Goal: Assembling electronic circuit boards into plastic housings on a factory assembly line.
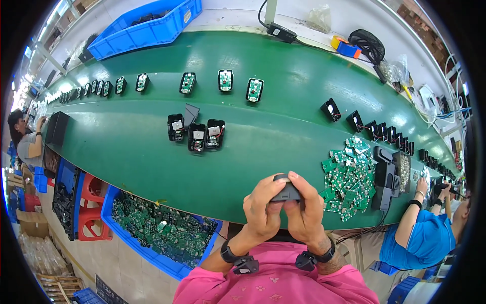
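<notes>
Close to the table's front edge, a small dark plastic housing (287,193) is gripped from both sides. My left hand (263,205) has its fingers closed around the left side of it, and my right hand (308,205) is wrapped round the right side. Both thumbs press near its upper end; my palms hide much of the housing. Ahead and to the left stand several open black housings (197,136) with parts inside, and a dark flat piece (191,114) leans by them. To the right of my hands lies a heap of green circuit boards (349,177).
Along the green table (263,131) runs a curved row of housings with boards (188,82). Dark equipment (385,177) with cables borders the board heap. A blue bin (147,31) stands at the back left; a board-filled blue crate (114,223) sits below. Co-workers (422,230) are at both sides.
</notes>
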Demonstrator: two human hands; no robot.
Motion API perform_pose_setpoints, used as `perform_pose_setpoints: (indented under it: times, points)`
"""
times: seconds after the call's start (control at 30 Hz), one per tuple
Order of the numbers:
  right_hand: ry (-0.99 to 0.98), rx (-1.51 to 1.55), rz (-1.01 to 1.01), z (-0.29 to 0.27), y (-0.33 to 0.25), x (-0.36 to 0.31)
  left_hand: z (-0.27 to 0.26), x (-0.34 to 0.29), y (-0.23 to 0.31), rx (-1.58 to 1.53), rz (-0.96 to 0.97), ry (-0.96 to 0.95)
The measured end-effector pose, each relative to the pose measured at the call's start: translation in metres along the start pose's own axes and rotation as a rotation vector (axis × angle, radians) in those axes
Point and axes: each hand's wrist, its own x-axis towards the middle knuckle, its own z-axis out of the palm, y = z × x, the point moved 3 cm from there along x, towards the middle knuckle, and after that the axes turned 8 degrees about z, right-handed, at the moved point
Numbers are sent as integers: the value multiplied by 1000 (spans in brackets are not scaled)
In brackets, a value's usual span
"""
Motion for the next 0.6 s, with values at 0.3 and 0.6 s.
perform_pose_setpoints:
  times: [0.3,0.6]
  points:
    - [-6,-36,-34,-13,-8,-4,-2,14,17,-90,150,-5]
    - [-121,367,633,-7,29,-2,9,5,-24,-423,-802,39]
